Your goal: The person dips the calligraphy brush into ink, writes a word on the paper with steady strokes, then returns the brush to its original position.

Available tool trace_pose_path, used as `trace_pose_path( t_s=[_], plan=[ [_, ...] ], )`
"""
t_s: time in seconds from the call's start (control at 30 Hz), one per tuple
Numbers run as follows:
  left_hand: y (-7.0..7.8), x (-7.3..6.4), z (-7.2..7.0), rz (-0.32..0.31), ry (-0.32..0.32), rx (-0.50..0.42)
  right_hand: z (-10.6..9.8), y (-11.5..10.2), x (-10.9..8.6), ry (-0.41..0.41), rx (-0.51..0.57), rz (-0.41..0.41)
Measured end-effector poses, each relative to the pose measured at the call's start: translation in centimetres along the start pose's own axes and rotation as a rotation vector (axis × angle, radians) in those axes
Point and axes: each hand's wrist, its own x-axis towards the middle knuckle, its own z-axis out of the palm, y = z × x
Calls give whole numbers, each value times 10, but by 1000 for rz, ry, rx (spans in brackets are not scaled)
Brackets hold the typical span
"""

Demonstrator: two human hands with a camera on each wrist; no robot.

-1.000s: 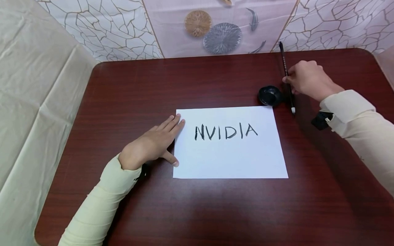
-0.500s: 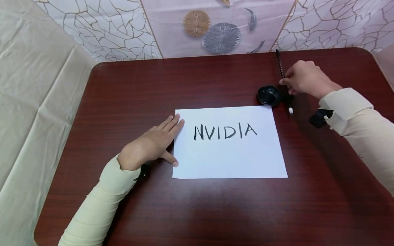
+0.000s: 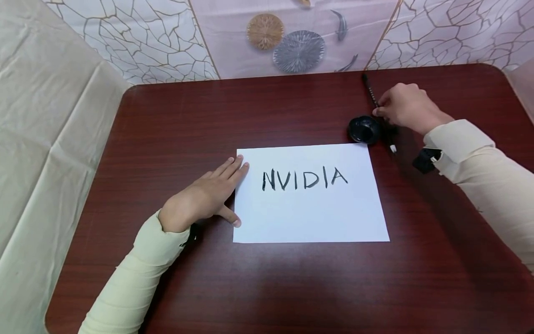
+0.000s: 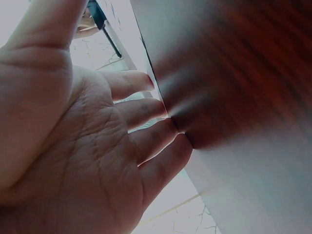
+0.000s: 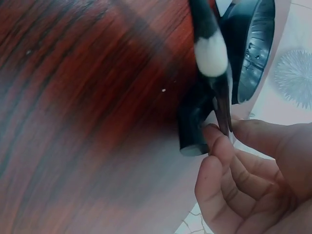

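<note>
My left hand (image 3: pixel 200 199) lies with fingers spread and fairly straight, its fingertips and thumb on the left edge of a white sheet of paper (image 3: pixel 308 218). The sheet bears "NVIDIA" in black strokes. At the back right, my right hand (image 3: pixel 410 107) pinches a dark paintbrush (image 3: pixel 371 91) between thumb and fingers. Its black bristle end points towards me, past a white band (image 5: pixel 212 56). Close beside the brush stands a small black dish (image 3: pixel 364 130) with a stubby handle (image 5: pixel 192 129). In the right wrist view the brush passes over that handle; whether they touch I cannot tell.
The dark red wooden table (image 3: pixel 250 283) has rounded corners. Behind it hangs a patterned cloth (image 3: pixel 233 37), and a pale cloth (image 3: pixel 54 153) hangs along the left side. The dish stands at the sheet's far right corner.
My right hand has moved slightly left towards the dish, and the brush's far end has swung left and down. The left hand stays on the paper.
</note>
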Motion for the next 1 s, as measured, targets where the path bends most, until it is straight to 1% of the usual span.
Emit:
trace_pose_path(
  t_s=[0.33,0.43,0.53,0.63,0.77,0.87,1.0],
  plan=[
    [-2,-3,1,-8,9,-13,4,0,2,22,-48,8],
    [-3,-2,1,-10,7,-24,3,0,1,37,-49,3],
    [-3,-1,1,-10,5,-32,-1,1,-3,70,-53,-12],
    [-4,1,-1,-4,6,-29,-5,2,-10,115,-39,-21],
    [-2,4,-2,-3,-1,-27,-6,0,-26,206,13,-38],
    [0,6,-3,-6,0,-24,-5,-7,-39,281,54,-72],
    [2,8,-7,-8,32,-11,-3,-19,-56,348,91,-109]
  ],
)
